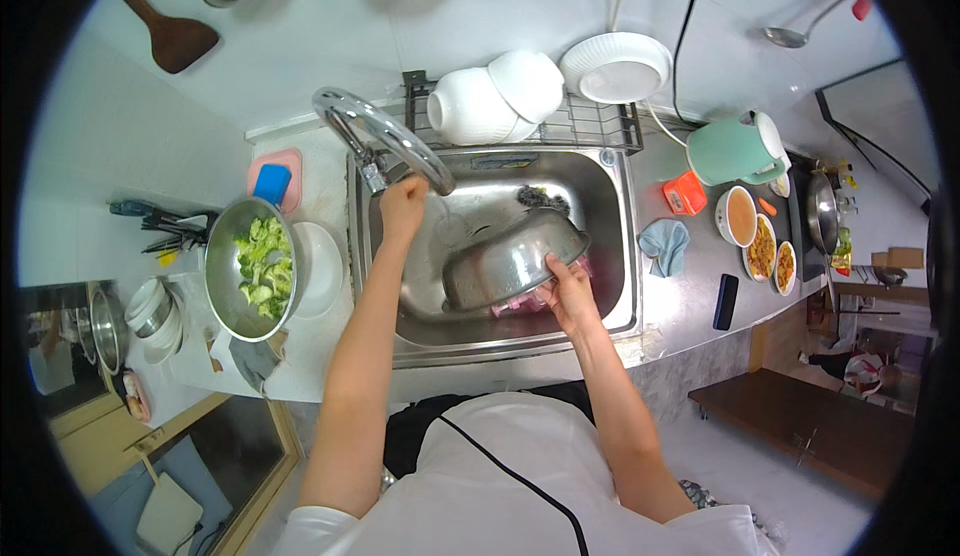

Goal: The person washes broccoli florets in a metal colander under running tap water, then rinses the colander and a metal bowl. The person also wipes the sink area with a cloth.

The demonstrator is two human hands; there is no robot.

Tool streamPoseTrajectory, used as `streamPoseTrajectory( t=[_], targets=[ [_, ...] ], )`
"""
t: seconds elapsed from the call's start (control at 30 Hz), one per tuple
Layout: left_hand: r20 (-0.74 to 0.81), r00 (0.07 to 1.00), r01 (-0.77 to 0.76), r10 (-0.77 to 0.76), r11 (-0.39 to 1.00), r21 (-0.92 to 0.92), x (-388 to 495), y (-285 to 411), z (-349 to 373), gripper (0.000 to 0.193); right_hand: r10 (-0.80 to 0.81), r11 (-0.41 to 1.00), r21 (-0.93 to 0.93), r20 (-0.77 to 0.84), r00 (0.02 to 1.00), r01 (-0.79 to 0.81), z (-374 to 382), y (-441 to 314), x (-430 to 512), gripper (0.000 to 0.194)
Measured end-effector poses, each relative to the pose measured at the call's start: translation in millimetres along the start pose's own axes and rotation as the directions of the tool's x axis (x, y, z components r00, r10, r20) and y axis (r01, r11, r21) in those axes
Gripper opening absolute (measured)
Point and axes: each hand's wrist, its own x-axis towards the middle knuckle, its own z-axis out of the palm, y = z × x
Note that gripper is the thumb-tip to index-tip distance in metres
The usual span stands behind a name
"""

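My left hand (403, 207) is curled at the chrome faucet (386, 132), between its base and the spout's end. Whether its fingers grip the faucet lever is hidden. With my right hand (571, 293) I hold the rim of a stainless steel basin (510, 260), thumb on the outer wall. The basin is tilted over the steel sink (495, 338), its outside turned up towards me. Pink items (517, 303) show partly beneath it. A dark scouring pad (544, 198) lies at the sink's back. There seems to be water below the spout.
Left of the sink, a colander of broccoli (266, 271) stands by a white plate (321, 271). White bowls (487, 98) rest on a wire rack (589, 125) behind. On the right are a blue cloth (664, 247), a green kettle (727, 149), a phone (725, 302) and filled bowls (760, 248).
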Motion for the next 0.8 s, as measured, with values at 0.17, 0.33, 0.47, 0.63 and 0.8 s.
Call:
streamPoseTrajectory(
  t=[0.17,0.33,0.47,0.63,0.8],
  targets=[
    [0.419,0.890,0.329,-0.181,0.891,-0.314,-96,105,7,0.060,-0.149,0.838,-0.508,0.137,0.979,0.199,18,3,-12,0.020],
    [0.355,0.823,0.557,-0.444,0.751,-0.353,-137,111,-21,0.099,-0.049,-0.087,-0.822,0.568,0.821,0.563,69,1,-26,0.021],
    [0.315,0.763,0.646,-0.565,0.684,-0.340,-166,111,-38,0.095,-0.059,-0.391,-0.583,0.788,0.613,0.712,76,11,-39,0.023],
    [-0.279,0.953,-0.044,0.116,0.967,0.252,-199,54,-13,0.043,-0.208,-0.388,-0.483,0.876,0.435,0.785,60,7,-44,0.027],
    [0.044,0.961,-0.268,0.273,0.958,-0.102,-204,88,-17,0.018,-0.497,-0.417,-0.451,0.840,0.218,0.789,48,-9,-43,0.049]
  ],
)
